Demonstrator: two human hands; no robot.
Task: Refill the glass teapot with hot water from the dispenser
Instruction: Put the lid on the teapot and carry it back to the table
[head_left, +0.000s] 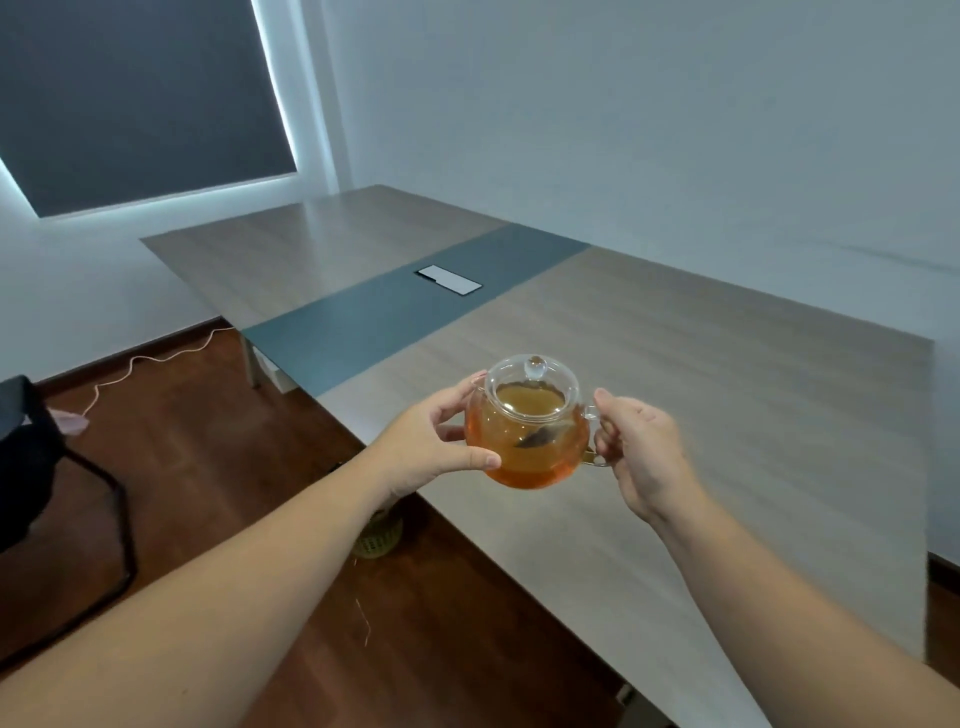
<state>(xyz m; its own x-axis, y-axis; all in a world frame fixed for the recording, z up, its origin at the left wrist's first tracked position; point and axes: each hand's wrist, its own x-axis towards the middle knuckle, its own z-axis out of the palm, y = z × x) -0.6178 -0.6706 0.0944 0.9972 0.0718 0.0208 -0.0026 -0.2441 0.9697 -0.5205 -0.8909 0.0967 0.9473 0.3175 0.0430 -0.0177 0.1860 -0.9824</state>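
A round glass teapot (530, 436) holds amber tea with a dark tea bag inside. Its glass lid (534, 370) with a knob sits on top. Both hands hold the pot in the air above the near part of the long table (727, 395). My left hand (436, 441) cups the pot's left side, thumb under its belly. My right hand (639, 452) grips the glass handle on the right. No water dispenser is in view.
The wooden table has a grey middle strip with a white cable flap (449, 279). A black chair (47, 467) stands on the dark wood floor at left. A pale cable (156, 358) trails along the floor, and a green basket (379, 535) sits under the table edge.
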